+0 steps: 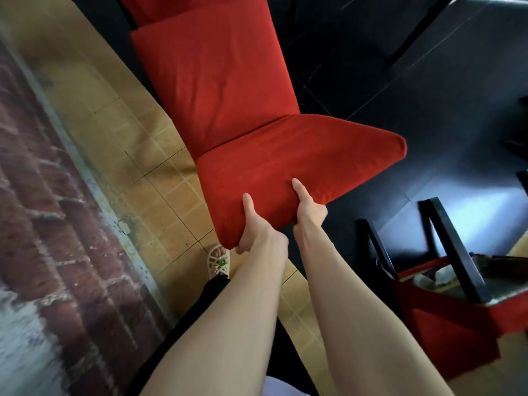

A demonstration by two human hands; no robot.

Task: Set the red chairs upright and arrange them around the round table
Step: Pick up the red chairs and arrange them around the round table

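Two red fabric-covered chairs are in view. The nearer red upholstered chair point(251, 110) fills the upper middle of the view as two padded panels that meet at a stitched fold. It is tilted over the line where the tan tiled floor point(114, 132) meets the glossy black tiled floor point(428, 110). Its legs are hidden, so whether it rests on the ground cannot be told. The second red chair point(445, 327) lies overturned at the lower right, just beside the person's right forearm. Two of its square black legs point(454, 252) stick up, and the pale underside of its seat is exposed.

Two bare hands work side by side, both forearms stretched forward and nearly parallel. The left hand point(254, 228) grips the rounded near corner of the closer panel, with its thumb point(248, 202) laid flat on top of the fabric and its fingers wrapped underneath out of sight. The right hand point(310, 212) holds the same edge just beside it, with its thumb point(299, 190) pressed into the cloth.

The upholstery looks soft and suede-like, with plump edges and rounded corners. One foot in a woven cream sandal point(218, 262) stands on the tan tiles below the gripped corner. A rough red brick wall point(43, 195) with pale mortar runs along the left. A thin dark bar point(423, 32) crosses the top right; what it belongs to cannot be told.
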